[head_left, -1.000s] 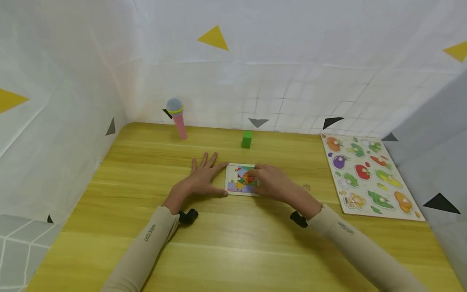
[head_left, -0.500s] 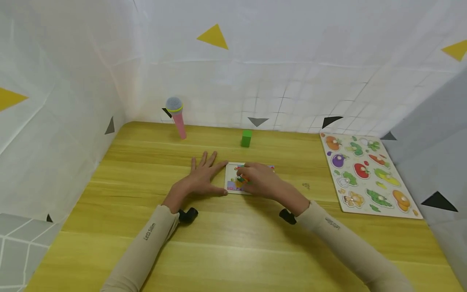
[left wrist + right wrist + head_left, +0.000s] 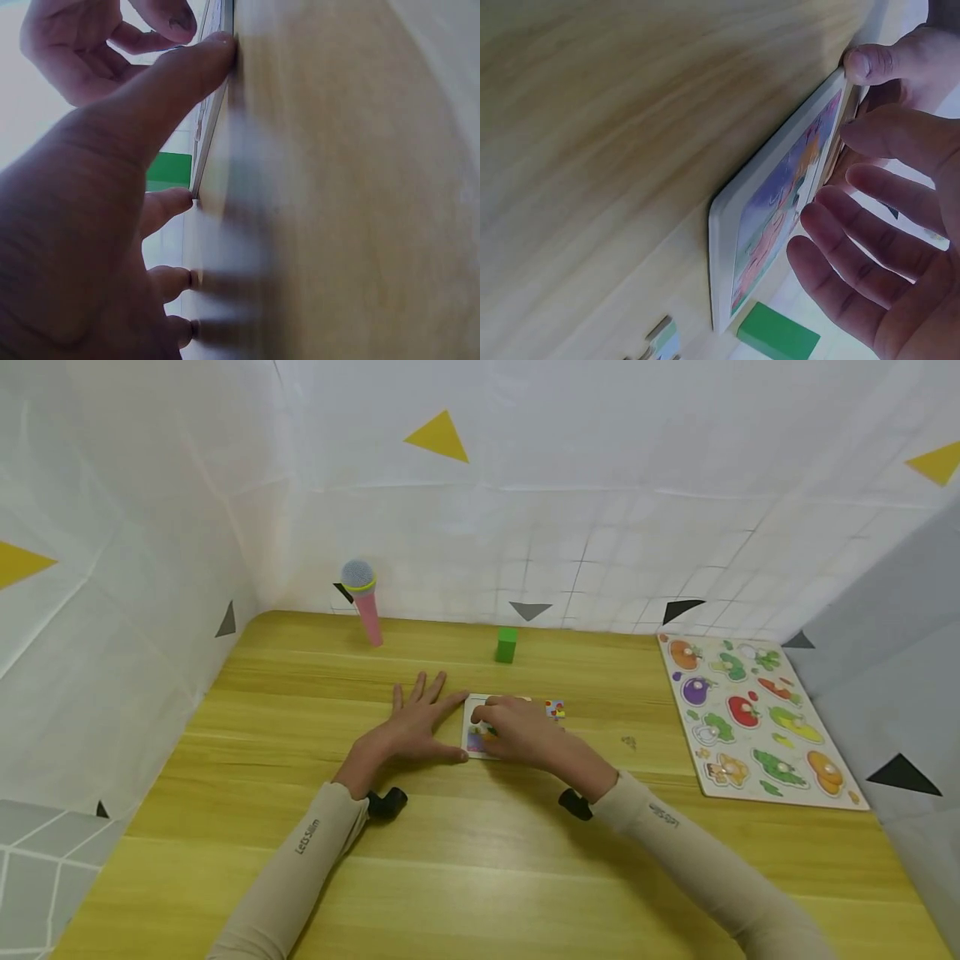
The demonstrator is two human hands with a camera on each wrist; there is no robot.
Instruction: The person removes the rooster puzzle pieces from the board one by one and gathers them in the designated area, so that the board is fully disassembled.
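Shifted leftward over the picture puzzle on the tabletop, the right hand has thumb and fingers bent but apart, while the left hand, splayed, touches the puzzle's left edge, presumably to stop it sliding.

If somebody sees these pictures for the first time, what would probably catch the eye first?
Probably the small framed puzzle near the middle of the table, with the left hand spread at its left edge and the right hand over it. Next, perhaps, the vegetable board at the right and the pink toy microphone at the back left.
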